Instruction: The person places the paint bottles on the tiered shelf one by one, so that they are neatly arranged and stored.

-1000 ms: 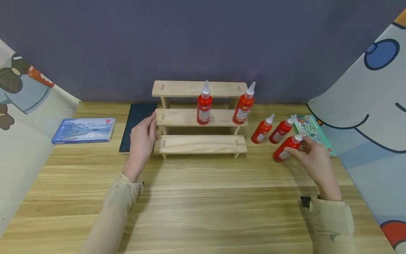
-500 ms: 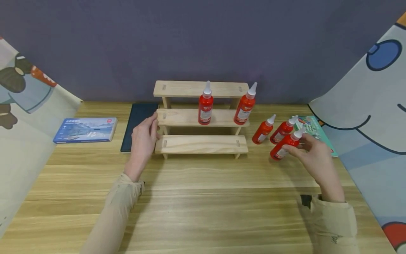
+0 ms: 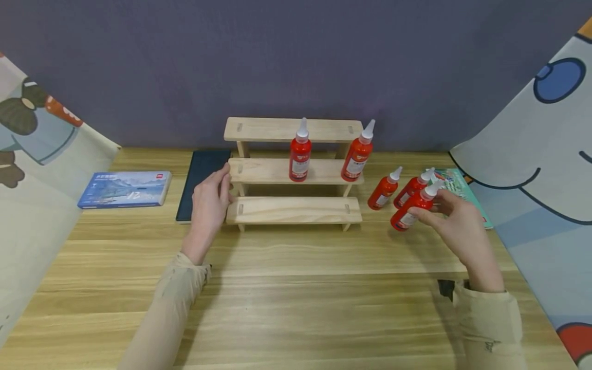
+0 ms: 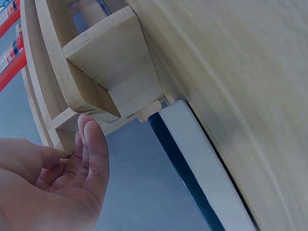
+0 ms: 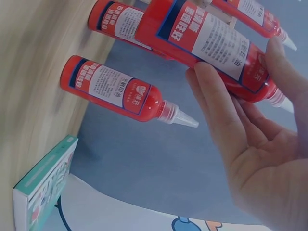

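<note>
In the head view my right hand (image 3: 458, 226) grips a red squeeze bottle (image 3: 407, 216) with a pointed whitish nozzle, tilted to the right. The thumb and fingers lie on either side of its labelled body in the right wrist view. My left hand (image 3: 209, 200) holds the left end of a three-step wooden rack (image 3: 293, 209), thumb and fingers about its edge in the left wrist view. Two like bottles stand on the middle step, one at centre (image 3: 299, 162), one at its right end (image 3: 356, 160). Beside the rack, two more stand on the table, one nearer (image 3: 382, 193), one farther right (image 3: 409, 191).
A dark blue book (image 3: 187, 190) lies just left of the rack, partly behind my left hand. Farther left is a blue box with a landscape picture (image 3: 125, 189). A green box (image 3: 469, 198) lies to the right, partly covered by my right hand. A dark wall (image 3: 296, 61) closes the back.
My right hand has shifted the gripped bottle a little left and away from me, in front of the farther-right standing bottle. The left hand stays on the rack.
</note>
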Demonstrator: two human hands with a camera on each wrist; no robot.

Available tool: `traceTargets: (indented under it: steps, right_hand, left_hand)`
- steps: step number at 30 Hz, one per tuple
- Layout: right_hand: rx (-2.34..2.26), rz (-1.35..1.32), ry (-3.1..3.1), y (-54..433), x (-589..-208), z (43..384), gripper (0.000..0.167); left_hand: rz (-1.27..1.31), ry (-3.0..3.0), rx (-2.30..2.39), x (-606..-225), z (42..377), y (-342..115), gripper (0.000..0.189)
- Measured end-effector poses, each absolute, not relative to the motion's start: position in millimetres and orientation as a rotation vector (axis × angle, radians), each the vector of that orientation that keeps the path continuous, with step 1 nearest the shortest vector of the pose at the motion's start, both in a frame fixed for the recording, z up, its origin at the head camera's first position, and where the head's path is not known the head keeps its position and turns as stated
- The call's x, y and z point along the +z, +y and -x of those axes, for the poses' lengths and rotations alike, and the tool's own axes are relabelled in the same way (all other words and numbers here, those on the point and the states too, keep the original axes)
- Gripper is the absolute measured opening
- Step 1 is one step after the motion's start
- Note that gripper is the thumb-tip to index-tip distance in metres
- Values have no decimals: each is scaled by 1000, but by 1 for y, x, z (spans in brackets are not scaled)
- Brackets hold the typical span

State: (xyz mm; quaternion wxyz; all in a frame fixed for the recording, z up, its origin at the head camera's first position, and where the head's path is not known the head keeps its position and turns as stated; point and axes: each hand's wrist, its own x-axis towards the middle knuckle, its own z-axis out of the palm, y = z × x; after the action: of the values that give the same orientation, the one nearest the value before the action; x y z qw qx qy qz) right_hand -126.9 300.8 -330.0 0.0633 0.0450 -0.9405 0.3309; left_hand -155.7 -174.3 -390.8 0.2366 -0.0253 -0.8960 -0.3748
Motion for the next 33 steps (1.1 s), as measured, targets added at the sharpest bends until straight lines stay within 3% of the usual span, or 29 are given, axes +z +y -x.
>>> traceTargets:
  steps: [33]
  right_hand:
    - [1073,-250,-2776,257,-309,128,55]
  left_hand:
    - [82,-2461,-1041,-391,156,-175,37]
